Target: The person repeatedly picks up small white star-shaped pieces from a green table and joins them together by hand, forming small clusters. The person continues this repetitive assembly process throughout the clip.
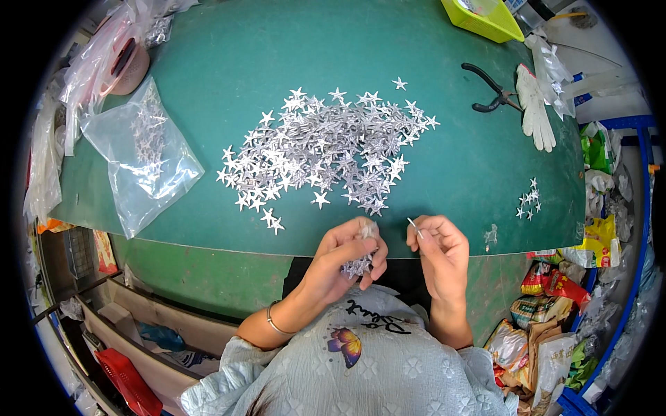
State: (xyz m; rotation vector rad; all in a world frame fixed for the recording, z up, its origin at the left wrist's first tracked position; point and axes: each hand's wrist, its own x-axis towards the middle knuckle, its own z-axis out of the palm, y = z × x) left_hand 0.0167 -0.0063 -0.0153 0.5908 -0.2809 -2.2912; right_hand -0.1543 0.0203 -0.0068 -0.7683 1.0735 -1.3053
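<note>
A large heap of silver star-shaped pieces (312, 145) is spread over the green tabletop (215, 62). At the table's near edge my left hand (334, 251) is closed around a bunch of silver stars (356, 266). Something pale, perhaps thin plastic, sticks up between its thumb and fingers. Just to the right, my right hand (444, 253) pinches a thin silver piece (414, 225) between thumb and fingertips. It looks like a star seen edge-on, though its full shape is hidden. The two hands are apart, both nearer to me than the heap.
A clear plastic bag (142, 163) with stars inside lies at left. A small star group (529, 200) lies at right, below black-handled pliers (494, 90) and a white glove (534, 111). A yellow basket (485, 21) stands at the far right; packets (548, 284) fill a blue-framed rack.
</note>
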